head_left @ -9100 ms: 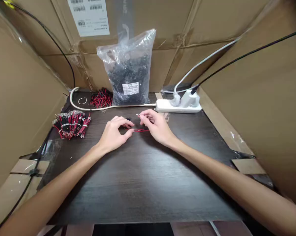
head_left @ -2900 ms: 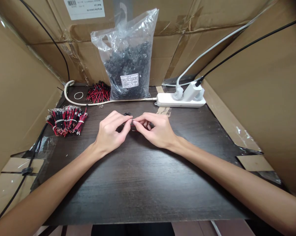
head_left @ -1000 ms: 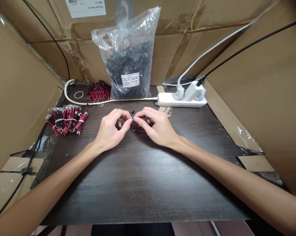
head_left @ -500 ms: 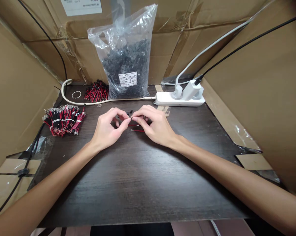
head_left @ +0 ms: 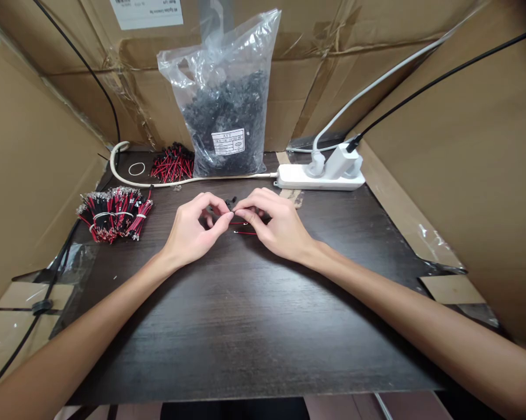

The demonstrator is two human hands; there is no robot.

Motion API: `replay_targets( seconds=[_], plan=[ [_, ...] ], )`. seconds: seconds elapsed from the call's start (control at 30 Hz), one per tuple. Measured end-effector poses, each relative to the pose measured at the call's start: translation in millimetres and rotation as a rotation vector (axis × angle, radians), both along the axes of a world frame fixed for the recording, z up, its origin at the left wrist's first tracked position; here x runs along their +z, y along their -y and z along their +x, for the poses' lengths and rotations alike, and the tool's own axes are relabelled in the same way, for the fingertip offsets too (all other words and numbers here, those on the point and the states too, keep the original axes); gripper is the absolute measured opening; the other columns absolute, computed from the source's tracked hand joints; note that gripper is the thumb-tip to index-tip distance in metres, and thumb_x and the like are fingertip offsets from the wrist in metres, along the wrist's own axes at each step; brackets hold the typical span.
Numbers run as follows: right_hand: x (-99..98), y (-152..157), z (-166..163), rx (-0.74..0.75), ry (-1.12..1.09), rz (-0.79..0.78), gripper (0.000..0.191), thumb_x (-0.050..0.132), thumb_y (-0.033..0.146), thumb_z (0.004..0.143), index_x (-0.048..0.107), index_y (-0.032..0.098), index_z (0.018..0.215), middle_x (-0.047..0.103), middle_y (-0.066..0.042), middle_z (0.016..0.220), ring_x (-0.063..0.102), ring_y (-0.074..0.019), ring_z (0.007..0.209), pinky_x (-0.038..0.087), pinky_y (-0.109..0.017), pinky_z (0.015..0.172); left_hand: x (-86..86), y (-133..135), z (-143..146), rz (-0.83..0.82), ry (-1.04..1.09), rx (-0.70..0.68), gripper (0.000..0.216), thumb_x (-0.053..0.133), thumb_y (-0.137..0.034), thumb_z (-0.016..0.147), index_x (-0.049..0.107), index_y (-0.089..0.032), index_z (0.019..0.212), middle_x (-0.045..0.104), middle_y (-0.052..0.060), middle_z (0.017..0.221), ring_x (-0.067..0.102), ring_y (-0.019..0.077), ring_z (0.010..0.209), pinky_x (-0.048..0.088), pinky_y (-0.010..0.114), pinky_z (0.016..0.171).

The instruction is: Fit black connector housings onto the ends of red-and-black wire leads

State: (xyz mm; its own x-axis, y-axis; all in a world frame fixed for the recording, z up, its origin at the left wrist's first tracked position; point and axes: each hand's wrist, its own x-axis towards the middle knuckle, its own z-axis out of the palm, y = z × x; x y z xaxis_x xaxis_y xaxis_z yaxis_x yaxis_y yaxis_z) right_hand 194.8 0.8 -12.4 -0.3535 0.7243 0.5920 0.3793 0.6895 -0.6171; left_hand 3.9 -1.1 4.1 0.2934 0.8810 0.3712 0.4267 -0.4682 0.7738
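Above the table's middle, my left hand (head_left: 197, 224) and my right hand (head_left: 280, 226) meet at their fingertips. A small black connector (head_left: 232, 211) shows between them, pinched by the left thumb and index finger. The right thumb and index finger are pressed together against its right side; what they hold is too small and covered to make out. Just behind the fingertips lie a few small black connector pieces (head_left: 231, 202). Below, a thin red wire (head_left: 245, 233) with a metal tip runs under the right hand, and another red wire is partly hidden by the fingers.
Bundled red and black wires (head_left: 114, 214) lie at left, with a loose wire pile (head_left: 173, 163) farther back. A clear bag of black parts (head_left: 228, 116) stands against the cardboard wall (head_left: 284, 99). At back right sits a white power strip (head_left: 319, 177) with plugs and cables.
Both hands stay almost in place, fingertips still together around the small black connector. The whole view has shifted very slightly.
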Motion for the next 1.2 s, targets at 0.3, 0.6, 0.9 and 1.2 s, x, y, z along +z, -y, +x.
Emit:
replay_targets(
  seconds=[0.3,0.6,0.9,1.2],
  plan=[
    [-0.6,0.5,-0.1,0.009,0.009,0.021,0.013,0.055,0.014,0.095,0.066,0.018,0.089,0.065,-0.004,0.082,0.057,-0.0182,0.080,0.045,-0.033,0.072,0.5,-0.3,-0.9,-0.060,-0.043,-0.043,0.009,0.060,-0.026,0.086,0.057,-0.018,0.083,0.060,0.000,0.081,0.055,0.0113,0.066,0.047,0.025,0.061],
    [2.8,0.1,-0.2,-0.015,-0.012,-0.052,0.014,0.055,0.018,0.095,0.067,0.019,0.087,0.067,-0.004,0.083,0.057,-0.0187,0.079,0.045,-0.034,0.071,-0.2,-0.8,-0.2,-0.018,0.003,-0.030,0.011,0.063,-0.029,0.086,0.061,-0.018,0.083,0.064,0.001,0.082,0.058,0.0131,0.071,0.050,0.027,0.064],
    [2.5,0.4,-0.4,-0.025,-0.025,-0.036,0.013,0.057,0.017,0.095,0.068,0.019,0.088,0.068,-0.004,0.084,0.057,-0.0184,0.079,0.044,-0.034,0.071,-0.3,-0.8,0.9,-0.015,0.054,0.019,0.010,0.067,-0.028,0.083,0.065,-0.018,0.079,0.068,0.001,0.079,0.059,0.0131,0.068,0.047,0.026,0.058],
    [1.0,-0.4,-0.1,-0.005,0.012,-0.025,0.014,0.055,0.019,0.096,0.067,0.020,0.089,0.067,-0.004,0.083,0.057,-0.0189,0.080,0.045,-0.034,0.071,-1.2,-0.7,0.0,-0.049,-0.014,-0.023,0.010,0.063,-0.026,0.084,0.060,-0.018,0.081,0.062,0.000,0.078,0.056,0.0109,0.062,0.047,0.025,0.058]
  ],
)
